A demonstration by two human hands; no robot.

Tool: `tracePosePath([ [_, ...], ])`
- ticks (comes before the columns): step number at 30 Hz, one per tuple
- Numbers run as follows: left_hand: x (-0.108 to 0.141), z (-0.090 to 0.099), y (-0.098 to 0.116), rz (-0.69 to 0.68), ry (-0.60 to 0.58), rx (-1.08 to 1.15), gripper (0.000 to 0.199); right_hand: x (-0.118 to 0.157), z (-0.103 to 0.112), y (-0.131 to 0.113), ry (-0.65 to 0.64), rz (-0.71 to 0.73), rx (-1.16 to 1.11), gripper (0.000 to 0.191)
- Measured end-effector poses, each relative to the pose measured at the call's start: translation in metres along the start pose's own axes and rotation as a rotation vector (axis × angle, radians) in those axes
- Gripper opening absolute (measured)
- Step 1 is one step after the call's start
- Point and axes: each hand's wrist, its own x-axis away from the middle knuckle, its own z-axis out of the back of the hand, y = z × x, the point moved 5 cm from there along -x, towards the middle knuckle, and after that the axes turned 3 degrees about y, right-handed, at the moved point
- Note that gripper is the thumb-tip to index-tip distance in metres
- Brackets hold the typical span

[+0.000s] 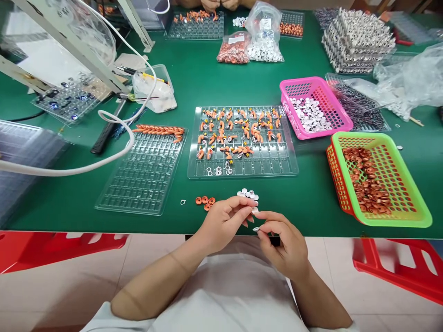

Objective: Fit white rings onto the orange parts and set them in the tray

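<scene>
Close to the table's front edge, my left hand (226, 220) is closed in a pinch at a small white disc (255, 210). The tip of my right index finger comes up against that disc too. My right hand (287, 244) pinches a small white ring-like piece (256, 229) between thumb and finger. Just beyond my fingers lies a loose pile of white discs (246, 194). Left of it are several orange round pieces (207, 201) with dark centres. A clear tray (273, 168) ahead holds orange curved parts and white rings.
A pink basket (316, 83) of white pieces and a green basket (411, 203) of copper-coloured discs stand right. Left are another clear tray (134, 180), a hammer (107, 131) and a white cable (69, 171). Bagged parts (265, 48) lie farther back, near another person's hands (219, 4).
</scene>
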Motion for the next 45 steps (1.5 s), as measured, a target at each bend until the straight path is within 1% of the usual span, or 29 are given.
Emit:
tracePosePath([
  [3, 0.002, 0.001, 0.0, -0.028, -0.031, -0.066, 0.021, 0.003, 0.001, 0.001, 0.001, -0.028, -0.004, 0.018],
  [5, 0.003, 0.003, 0.001, -0.066, -0.03, -0.138, 0.021, 0.004, 0.0, 0.003, -0.018, -0.09, -0.033, 0.018],
  [8, 0.004, 0.003, 0.002, -0.155, -0.015, -0.249, 0.014, 0.006, 0.0, 0.009, -0.044, -0.261, -0.156, 0.013],
  [10, 0.005, 0.003, 0.004, -0.235, 0.0, -0.317, 0.011, 0.005, 0.001, 0.013, -0.022, -0.382, -0.251, 0.009],
  [13, 0.008, 0.001, 0.007, -0.351, 0.029, -0.399, 0.01, 0.001, 0.003, 0.016, -0.003, -0.49, -0.282, 0.009],
  [18, 0.012, -0.002, 0.011, -0.484, 0.051, -0.515, 0.006, -0.006, 0.0, 0.017, -0.073, -0.537, -0.277, 0.01],
  [23, 0.014, -0.003, 0.013, -0.588, 0.04, -0.556, 0.007, -0.008, -0.002, 0.017, -0.116, -0.557, -0.271, 0.011],
  [25, 0.014, -0.004, 0.012, -0.595, 0.042, -0.57, 0.006, -0.007, -0.002, 0.019, -0.126, -0.578, -0.272, 0.012],
  [28, 0.013, -0.004, 0.01, -0.566, 0.051, -0.587, 0.007, -0.006, -0.003, 0.021, -0.138, -0.614, -0.294, 0.012],
  [32, 0.014, -0.003, 0.01, -0.561, 0.059, -0.547, 0.007, -0.005, -0.005, 0.024, -0.137, -0.645, -0.318, 0.012],
  [37, 0.014, -0.003, 0.009, -0.559, 0.029, -0.531, 0.009, -0.005, -0.006, 0.026, -0.162, -0.674, -0.337, 0.011],
  [41, 0.014, -0.003, 0.009, -0.588, 0.03, -0.532, 0.009, -0.005, -0.007, 0.029, -0.189, -0.716, -0.347, 0.011],
  [45, 0.015, -0.003, 0.009, -0.634, 0.029, -0.516, 0.01, -0.009, -0.007, 0.029, -0.2, -0.719, -0.382, 0.012],
])
